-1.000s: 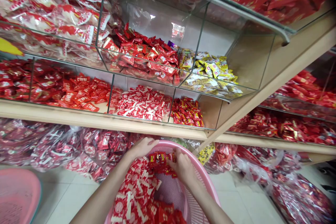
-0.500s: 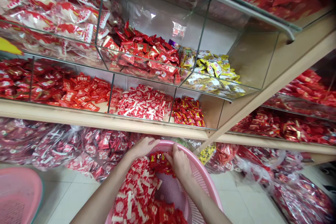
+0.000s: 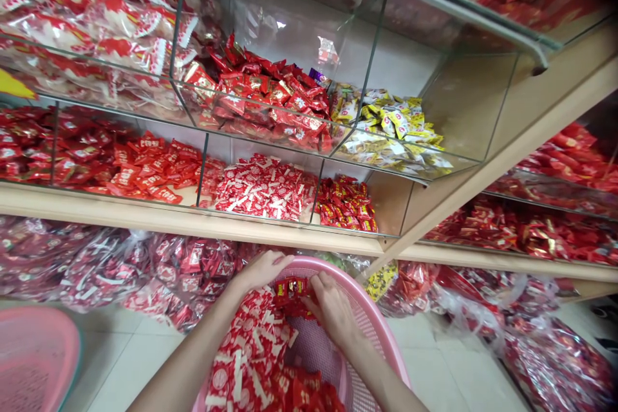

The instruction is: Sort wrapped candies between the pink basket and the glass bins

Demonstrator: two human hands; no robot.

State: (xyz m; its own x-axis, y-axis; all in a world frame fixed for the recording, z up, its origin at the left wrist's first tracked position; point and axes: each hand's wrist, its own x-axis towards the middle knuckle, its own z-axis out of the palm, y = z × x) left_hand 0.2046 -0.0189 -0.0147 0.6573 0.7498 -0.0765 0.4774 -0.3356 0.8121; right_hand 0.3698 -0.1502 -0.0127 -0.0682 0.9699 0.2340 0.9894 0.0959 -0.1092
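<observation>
A pink plastic basket point(image 3: 400, 354) fills the lower middle of the view, with its far rim under the shelf. My left hand point(image 3: 266, 268) is at the far left of this rim, fingers bent over it. Inside the basket, my right hand point(image 3: 331, 309) has its fingers curled against red-and-yellow wrapped candies point(image 3: 290, 290); its fingertips are partly hidden. Red-and-white wrapped candies point(image 3: 255, 341) are heaped along the basket's left side. Red-wrapped candies point(image 3: 309, 393) lie at the near side, and the basket's mesh bottom shows between the piles.
Clear-fronted shelf bins hold red-and-white candies point(image 3: 265, 187), red-and-yellow candies point(image 3: 345, 203) and yellow-white packets point(image 3: 396, 122). Below the wooden shelf edge point(image 3: 193, 219), bagged candies point(image 3: 106, 267) lie on the tiled floor. Another pink basket point(image 3: 38, 354) stands at left.
My right hand has dropped slightly from the far rim, its fingers now lower and closer to the red-and-yellow candies. My left hand stays at the rim. The view has shifted slightly.
</observation>
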